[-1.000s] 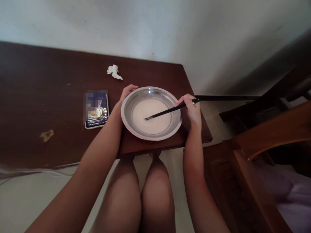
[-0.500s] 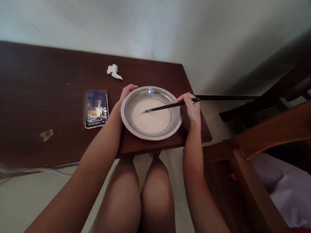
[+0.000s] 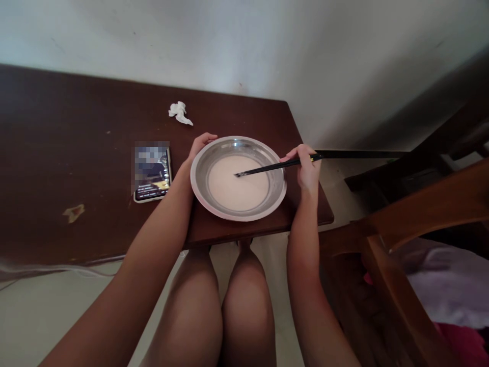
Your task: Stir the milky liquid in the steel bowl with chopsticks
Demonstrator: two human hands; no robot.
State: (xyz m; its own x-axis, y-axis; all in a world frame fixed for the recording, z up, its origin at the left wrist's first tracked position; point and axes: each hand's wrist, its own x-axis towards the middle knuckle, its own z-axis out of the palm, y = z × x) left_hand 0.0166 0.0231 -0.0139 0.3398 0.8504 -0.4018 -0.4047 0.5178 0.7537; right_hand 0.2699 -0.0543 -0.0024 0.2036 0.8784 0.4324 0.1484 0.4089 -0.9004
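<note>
A shallow steel bowl [image 3: 275, 196] holding a pale, creamy liquid [image 3: 237, 186] rests near the right end of a dark wooden table [image 3: 76, 168]. My left hand [image 3: 200, 143] curls round the bowl's far left rim and steadies it. My right hand [image 3: 305, 165] is closed on a pair of black chopsticks [image 3: 267, 167] beside the bowl's right rim. Their tips dip into the liquid near the bowl's middle.
A phone [image 3: 152, 173] with a lit screen lies left of the bowl. A crumpled white tissue [image 3: 179, 113] sits farther back by the wall. A wooden chair [image 3: 401, 239] with cloth on it stands to the right. My knees are under the table edge.
The chopstick tips have swept from the near middle of the liquid to the far left, then back toward the centre. My right hand shifted slightly right. The phone's picture changed.
</note>
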